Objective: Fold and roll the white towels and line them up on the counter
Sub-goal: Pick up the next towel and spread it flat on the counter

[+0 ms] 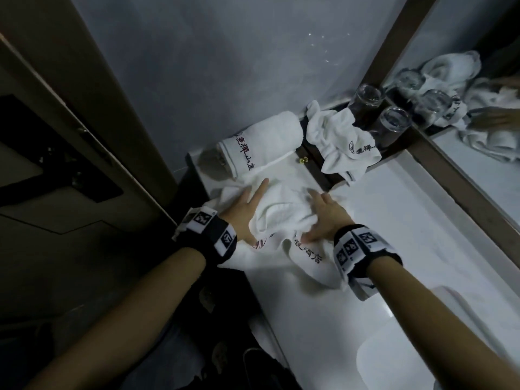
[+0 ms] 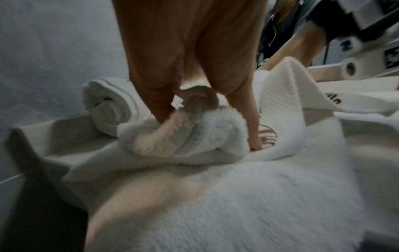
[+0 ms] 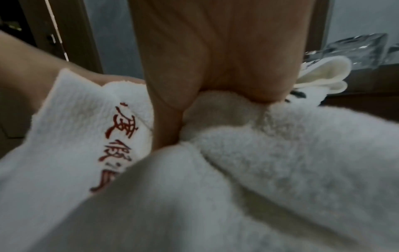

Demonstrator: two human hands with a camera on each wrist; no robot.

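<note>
A white towel (image 1: 284, 212) with red lettering lies bunched on the white counter (image 1: 399, 220). My left hand (image 1: 243, 209) rests on its left side with straight fingers; in the left wrist view a thick fold (image 2: 190, 134) sits between the fingers and the thumb (image 2: 255, 138). My right hand (image 1: 323, 213) presses flat on the right side, its thumb (image 3: 166, 129) dug into the pile. One rolled towel (image 1: 261, 142) lies behind against the wall. A crumpled towel (image 1: 340, 142) sits to its right.
Two upturned glasses (image 1: 394, 122) stand on a dark tray (image 1: 318, 164) by the mirror (image 1: 478, 108) at the back right. A sink basin (image 1: 422, 347) lies near right. The counter's left edge drops off beside a dark door (image 1: 70, 164).
</note>
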